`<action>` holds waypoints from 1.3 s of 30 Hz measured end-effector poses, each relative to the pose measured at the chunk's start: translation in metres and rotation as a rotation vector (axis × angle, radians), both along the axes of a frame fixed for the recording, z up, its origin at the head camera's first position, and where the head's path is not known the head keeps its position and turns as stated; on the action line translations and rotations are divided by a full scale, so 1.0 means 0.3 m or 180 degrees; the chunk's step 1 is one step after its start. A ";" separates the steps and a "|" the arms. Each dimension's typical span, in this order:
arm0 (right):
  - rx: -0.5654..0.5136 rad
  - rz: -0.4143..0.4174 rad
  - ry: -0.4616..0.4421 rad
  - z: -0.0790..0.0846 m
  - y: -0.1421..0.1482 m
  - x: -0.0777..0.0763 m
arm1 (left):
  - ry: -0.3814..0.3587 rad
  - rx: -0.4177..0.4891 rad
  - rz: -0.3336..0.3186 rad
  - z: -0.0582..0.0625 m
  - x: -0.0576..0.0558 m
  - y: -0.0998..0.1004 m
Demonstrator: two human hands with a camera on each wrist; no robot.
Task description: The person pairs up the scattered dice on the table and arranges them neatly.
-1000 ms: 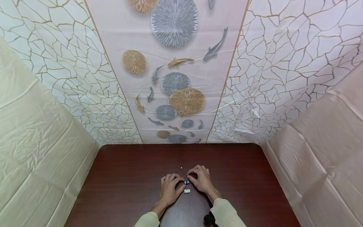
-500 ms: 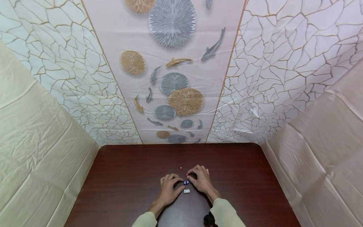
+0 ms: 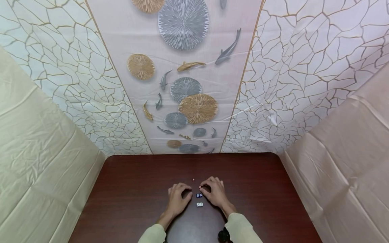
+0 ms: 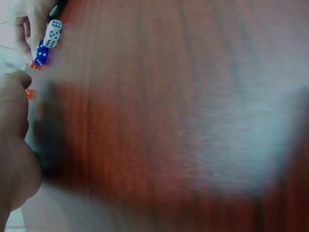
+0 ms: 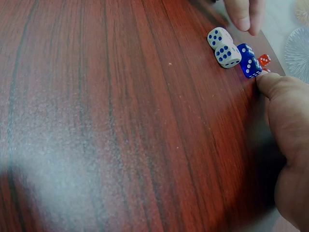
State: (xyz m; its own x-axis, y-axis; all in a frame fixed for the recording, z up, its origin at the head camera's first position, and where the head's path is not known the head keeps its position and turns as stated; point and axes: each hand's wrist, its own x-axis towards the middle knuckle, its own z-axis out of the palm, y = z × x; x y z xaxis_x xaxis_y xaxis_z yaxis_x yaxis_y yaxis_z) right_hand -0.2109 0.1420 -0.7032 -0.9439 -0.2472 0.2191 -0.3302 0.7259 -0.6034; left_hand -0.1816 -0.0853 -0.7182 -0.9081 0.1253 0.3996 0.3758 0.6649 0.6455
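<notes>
In the head view my right hand [image 3: 216, 193] pinches a small red die [image 3: 200, 187] between thumb and forefinger, down at the table. My left hand [image 3: 177, 198] hovers or rests just left of the dice, thumb and forefinger bent with a gap between their tips and nothing held. Farther back lies a second red die [image 3: 193, 180]. Two blue dice [image 3: 199, 195] stand side by side in front of the pinched die. Nearer to me are two white dice [image 3: 199, 204] with blue pips, touching each other. In the right wrist view my thumb partly covers the pinched die.
The dice lie on a dark reddish-brown wooden table [image 3: 136, 175]. A patterned cloth [image 3: 194, 135] hangs behind its far edge, with beige cloth walls [image 3: 328, 162] on both sides. A black object [image 3: 224, 235] sits by my right sleeve.
My left hand has drawn away from the blue dice to the left and slightly back. My right hand stays at the red die, and the dice keep their places.
</notes>
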 end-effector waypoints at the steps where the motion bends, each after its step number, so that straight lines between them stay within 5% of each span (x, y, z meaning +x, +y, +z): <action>1: -0.0008 -0.0003 0.0019 -0.002 -0.001 0.001 | 0.0016 -0.0001 0.0031 0.002 -0.007 -0.001; 20: 0.0002 -0.0004 0.0316 -0.021 -0.003 0.005 | -0.0247 -0.0189 0.0224 0.028 -0.139 0.019; 29: 0.0007 -0.0028 0.0179 -0.014 -0.004 0.006 | -0.0343 -0.0306 0.0247 0.024 -0.158 0.037; 39: -0.0025 -0.0035 0.0422 -0.030 -0.005 0.007 | -0.0356 -0.0421 0.0266 0.044 -0.166 0.051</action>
State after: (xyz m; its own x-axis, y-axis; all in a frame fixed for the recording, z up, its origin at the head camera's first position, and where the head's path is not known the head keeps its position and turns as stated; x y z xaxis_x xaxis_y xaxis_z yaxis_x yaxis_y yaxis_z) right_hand -0.2087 0.1405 -0.7123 -0.9091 -0.2349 0.3441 -0.3996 0.7252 -0.5606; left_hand -0.2315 -0.0699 -0.7052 -0.9553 0.0922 0.2808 0.2465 0.7726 0.5851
